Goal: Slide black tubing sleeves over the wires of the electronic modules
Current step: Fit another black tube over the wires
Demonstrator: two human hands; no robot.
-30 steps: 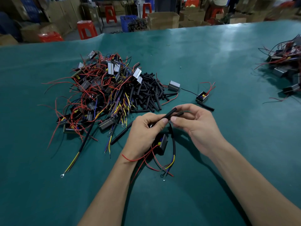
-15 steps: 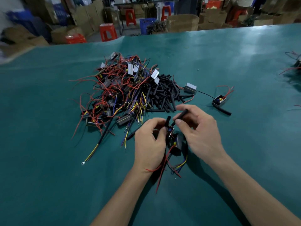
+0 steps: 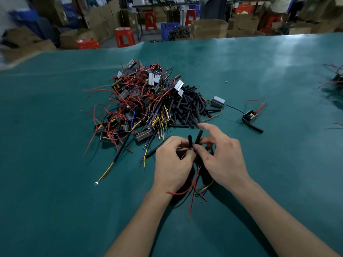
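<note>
Two black tubing sleeves stick up side by side between your hands, near the middle of the surface, a little toward its near edge. Your left hand has its fingers curled, grip closed on the left sleeve and the wires under it. Your right hand pinches the right sleeve between thumb and a finger; index finger points out loose toward the far edge. Red, yellow and blue wires hang out below both hands onto the surface. The module they belong to is hidden under your hands, can't tell how it lies.

Just beyond your hands, a heap of loose black sleeves, touching a bigger tangled pile of modules with red wires to its left. One grey module sits at the sleeve heap's right side. Further right, a small open module with a single sleeve just beside it. One long sleeved wire with yellow end and ring terminal lies left of your left hand. More wired modules at the right edge. Red stools and cardboard boxes past the far edge.
</note>
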